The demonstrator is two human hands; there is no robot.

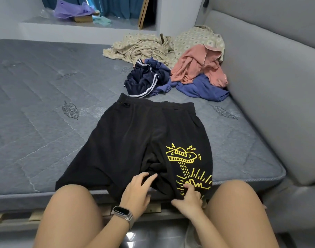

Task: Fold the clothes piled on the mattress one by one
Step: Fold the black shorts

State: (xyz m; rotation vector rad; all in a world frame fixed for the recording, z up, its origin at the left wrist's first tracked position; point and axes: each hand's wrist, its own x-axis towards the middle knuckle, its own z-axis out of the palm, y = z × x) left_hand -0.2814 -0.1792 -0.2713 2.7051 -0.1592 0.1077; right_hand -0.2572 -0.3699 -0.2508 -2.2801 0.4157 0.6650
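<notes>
One pair of black shorts (pixel 135 140) lay spread flat on the near part of the mattress (pixel 36 104), carrying one yellow saucer print (pixel 187 169) on the right leg. Four crumpled garments made up the far pile: one navy piece with white stripes (pixel 144 81), one blue piece (pixel 203 89), one pink piece (pixel 197 67) and one beige patterned piece (pixel 153 45). Two hands were on the shorts, the left hand (pixel 137 189) and the right hand (pixel 190 197), with one watch (pixel 121 213) on the left wrist. Three stitched leaf motifs were plain on the mattress. One purple bag (pixel 70 9) sat on the far ledge.
</notes>
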